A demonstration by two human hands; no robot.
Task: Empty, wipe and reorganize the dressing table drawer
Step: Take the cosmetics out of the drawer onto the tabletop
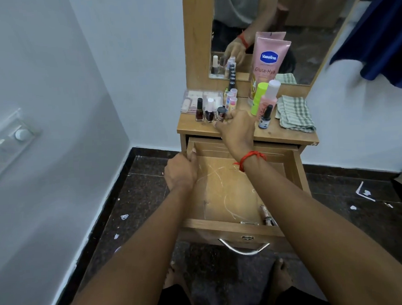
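The drawer is pulled well out of the dressing table toward the person. Its long axis runs from the table body straight back to the person, its open top faces up, and its front with the metal handle points at the person's feet.

Emptying looks nearly done. The drawer floor is mostly bare wood, marked with pale scratches or streaks. A few small bits lie in its front right corner, too small to name. They probably have to come out before wiping.

Above the drawer, on the table top, stand the things apparently taken out of it. At the left is a row of nail polish bottles with a clear box behind them. A pink tube leans on the mirror, and in front of it stand a green bottle and a dropper bottle.

A checked cloth lies folded above the drawer's right side and no hand touches it, so I judge that wiping has not begun. Putting things back in order is left as well.

The left hand grips the drawer's left wall near its back end, fingers curled inside and thumb on the rim. The right hand, with a red thread on its wrist, reaches over the back of the drawer to the table top. Its fingers are curled and appear to pinch the base of a small bottle at the right end of the nail polish row.
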